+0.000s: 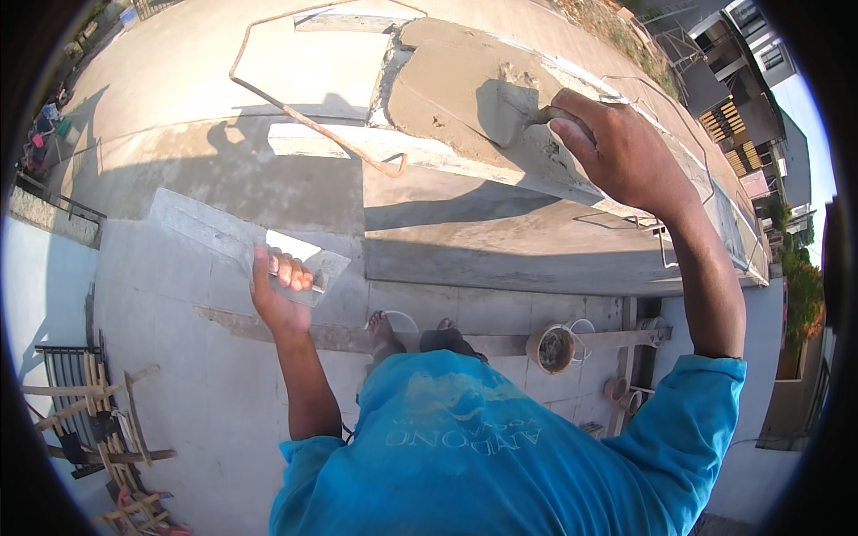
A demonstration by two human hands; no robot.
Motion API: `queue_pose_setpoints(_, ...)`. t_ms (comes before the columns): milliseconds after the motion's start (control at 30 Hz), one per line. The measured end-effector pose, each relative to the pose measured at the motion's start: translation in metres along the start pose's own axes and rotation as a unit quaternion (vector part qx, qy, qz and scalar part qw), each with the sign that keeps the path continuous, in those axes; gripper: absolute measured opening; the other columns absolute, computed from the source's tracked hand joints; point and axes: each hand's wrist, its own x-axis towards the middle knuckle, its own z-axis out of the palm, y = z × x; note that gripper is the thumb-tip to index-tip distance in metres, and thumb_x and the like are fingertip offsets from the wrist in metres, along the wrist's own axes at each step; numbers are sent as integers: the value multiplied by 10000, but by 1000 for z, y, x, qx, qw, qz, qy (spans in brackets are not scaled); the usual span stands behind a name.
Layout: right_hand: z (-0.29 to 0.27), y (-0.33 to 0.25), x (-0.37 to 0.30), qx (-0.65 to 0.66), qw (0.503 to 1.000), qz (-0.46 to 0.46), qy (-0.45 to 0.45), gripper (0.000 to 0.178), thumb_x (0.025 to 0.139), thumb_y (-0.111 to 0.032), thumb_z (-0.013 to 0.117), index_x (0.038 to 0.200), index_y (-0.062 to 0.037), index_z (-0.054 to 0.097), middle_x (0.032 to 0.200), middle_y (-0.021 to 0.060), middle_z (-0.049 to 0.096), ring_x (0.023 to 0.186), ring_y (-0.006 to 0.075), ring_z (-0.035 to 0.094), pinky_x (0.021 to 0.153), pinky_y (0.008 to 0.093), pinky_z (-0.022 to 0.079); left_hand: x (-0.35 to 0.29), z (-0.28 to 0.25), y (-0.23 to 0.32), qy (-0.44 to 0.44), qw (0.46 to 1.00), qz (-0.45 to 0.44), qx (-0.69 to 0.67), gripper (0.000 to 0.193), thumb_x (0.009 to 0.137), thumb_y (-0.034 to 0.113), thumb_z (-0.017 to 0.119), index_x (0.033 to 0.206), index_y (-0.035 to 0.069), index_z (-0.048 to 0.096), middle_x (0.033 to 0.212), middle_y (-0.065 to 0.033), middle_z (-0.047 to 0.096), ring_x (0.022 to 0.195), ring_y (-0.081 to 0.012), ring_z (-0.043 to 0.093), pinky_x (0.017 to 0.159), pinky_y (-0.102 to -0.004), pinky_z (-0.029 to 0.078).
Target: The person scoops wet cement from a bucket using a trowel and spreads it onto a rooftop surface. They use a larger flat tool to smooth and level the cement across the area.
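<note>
My right hand [617,152] is closed around the handle of a pointing trowel [502,114]. The trowel's blade lies against wet grey mortar [447,76] spread along the wall top, where a rough heap sits beside it. Lower and to the left, my left hand [284,295] grips a rectangular plastering trowel [201,225] with a long flat blade. This trowel is held out in the air, apart from the wall. A pale board [357,145] runs along the near edge of the mortar.
A bent rusty rod [259,96] reaches across the board at the upper left. Thin metal clamps [663,241] hang by the right end. Below, my feet stand at a narrow plank [340,338]. A bucket of mortar [554,348] is right of them; wooden frames [103,415] stand lower left.
</note>
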Motion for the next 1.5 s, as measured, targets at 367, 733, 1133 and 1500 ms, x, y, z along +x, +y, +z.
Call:
queue_pose_setpoints(367, 17, 63, -3, -50, 994, 87, 40, 226, 990, -254, 473, 1027, -68, 595, 826, 204, 677, 831, 422, 654, 769, 550, 501, 0, 6, -1, 18, 998, -12, 60, 331, 1080, 355, 493, 799, 181, 506, 623, 61, 437, 524, -62, 435, 538, -249, 369)
queue_pose_setpoints(733, -2, 7, -43, 18, 997, 69, 10, 309, 1056, -286, 515, 1191, -28, 619, 922, 229, 726, 875, 410, 711, 797, 514, 546, 6, 1, -4, 37, 997, -20, 63, 322, 1085, 341, 483, 816, 164, 501, 631, 46, 446, 506, -77, 416, 519, -261, 371)
queue_pose_setpoints(1133, 12, 72, -59, 35, 990, 139, 5, 240, 1031, -252, 480, 1090, -37, 568, 814, 215, 675, 764, 390, 677, 713, 503, 529, 18, -16, -10, 16, 998, -45, 52, 330, 1063, 377, 521, 801, 177, 503, 598, 40, 439, 506, -101, 444, 522, -292, 407)
queue_pose_setpoints(1500, -15, 47, -169, 43, 987, 137, -71, 353, 1071, -263, 470, 1247, 24, 573, 671, 144, 624, 558, 227, 649, 588, 392, 519, 17, -14, -6, 60, 991, -58, 107, 309, 1060, 359, 535, 816, 173, 497, 620, 48, 432, 531, -98, 430, 522, -281, 399)
